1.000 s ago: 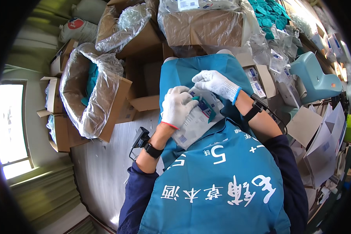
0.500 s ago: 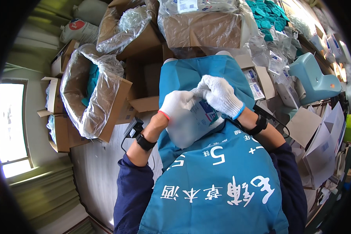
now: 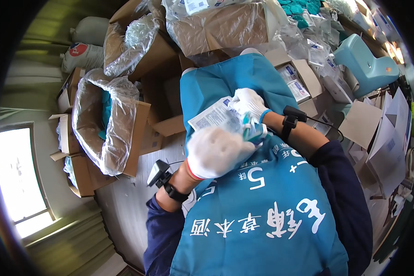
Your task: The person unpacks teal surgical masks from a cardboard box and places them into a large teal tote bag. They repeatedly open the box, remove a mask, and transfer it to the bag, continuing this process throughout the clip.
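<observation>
A clear plastic bag with a white printed panel [image 3: 211, 115] lies across my lap, over the blue apron [image 3: 244, 207]. A crumpled teal and white item [image 3: 253, 131], partly wrapped in clear plastic, shows at its right end. My right hand [image 3: 249, 102], in a white knit glove with a blue cuff, is closed on the bag's upper right part. My left hand [image 3: 216, 152], in a white glove with a red cuff, is curled and slightly blurred; its fingertips meet the lower edge of the teal item. What those fingers grip is hidden.
Ahead stands a plastic-covered carton [image 3: 221, 32]. At left, a plastic-lined carton [image 3: 133, 133] holds teal items. An open white box [image 3: 308, 76] of packets stands right of my knees, near a light-blue plastic chair [image 3: 363, 69]. Folded cardboard [image 3: 386, 152] leans at the right.
My hands have moved apart from their pinch together. The left came nearer my body; the right shifted slightly. The printed panel now lies flatter between them, with the teal item more exposed.
</observation>
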`<move>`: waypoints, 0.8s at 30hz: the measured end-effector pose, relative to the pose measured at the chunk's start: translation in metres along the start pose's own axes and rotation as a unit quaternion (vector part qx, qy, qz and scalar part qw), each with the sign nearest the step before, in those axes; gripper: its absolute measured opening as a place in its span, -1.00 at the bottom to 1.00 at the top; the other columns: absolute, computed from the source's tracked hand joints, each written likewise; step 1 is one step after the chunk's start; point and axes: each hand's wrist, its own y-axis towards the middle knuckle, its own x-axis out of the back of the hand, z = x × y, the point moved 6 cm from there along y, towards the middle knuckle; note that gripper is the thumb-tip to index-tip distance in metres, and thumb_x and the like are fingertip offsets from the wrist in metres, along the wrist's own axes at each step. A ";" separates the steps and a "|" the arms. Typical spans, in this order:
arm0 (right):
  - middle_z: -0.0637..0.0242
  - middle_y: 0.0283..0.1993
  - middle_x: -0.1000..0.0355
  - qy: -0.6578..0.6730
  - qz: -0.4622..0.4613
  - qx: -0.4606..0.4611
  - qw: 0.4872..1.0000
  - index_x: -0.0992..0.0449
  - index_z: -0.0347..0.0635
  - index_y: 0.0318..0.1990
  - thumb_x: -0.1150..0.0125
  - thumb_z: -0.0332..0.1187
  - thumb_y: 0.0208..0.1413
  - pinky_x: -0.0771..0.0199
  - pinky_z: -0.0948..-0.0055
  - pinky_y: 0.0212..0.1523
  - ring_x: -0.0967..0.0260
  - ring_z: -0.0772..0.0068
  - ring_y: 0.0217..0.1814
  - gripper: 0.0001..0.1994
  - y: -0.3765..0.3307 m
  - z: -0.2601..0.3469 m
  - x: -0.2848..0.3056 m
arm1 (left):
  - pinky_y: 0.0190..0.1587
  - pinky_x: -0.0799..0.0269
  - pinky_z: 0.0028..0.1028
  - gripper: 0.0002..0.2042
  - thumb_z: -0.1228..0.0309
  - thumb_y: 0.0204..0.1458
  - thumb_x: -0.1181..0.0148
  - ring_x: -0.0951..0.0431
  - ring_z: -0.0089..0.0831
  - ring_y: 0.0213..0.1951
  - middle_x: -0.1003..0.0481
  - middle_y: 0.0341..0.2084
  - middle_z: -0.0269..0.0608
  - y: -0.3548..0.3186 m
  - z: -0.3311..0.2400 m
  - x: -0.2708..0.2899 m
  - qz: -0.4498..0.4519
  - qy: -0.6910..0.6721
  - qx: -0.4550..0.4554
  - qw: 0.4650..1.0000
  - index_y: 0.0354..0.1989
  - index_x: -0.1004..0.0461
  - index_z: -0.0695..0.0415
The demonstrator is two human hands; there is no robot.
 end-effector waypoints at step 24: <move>0.29 -0.08 -0.56 0.244 -0.061 0.208 0.945 -0.52 -0.21 0.02 -0.26 -0.68 -0.07 -0.49 0.43 0.05 -0.48 0.53 -0.03 -0.58 -0.096 0.076 0.098 | -0.07 -0.40 -0.51 -0.57 0.34 0.03 -0.34 -0.47 -0.55 -0.20 -0.51 -0.23 -0.23 -0.062 0.092 0.004 -0.114 -0.344 0.491 0.792 0.04 -0.44 0.29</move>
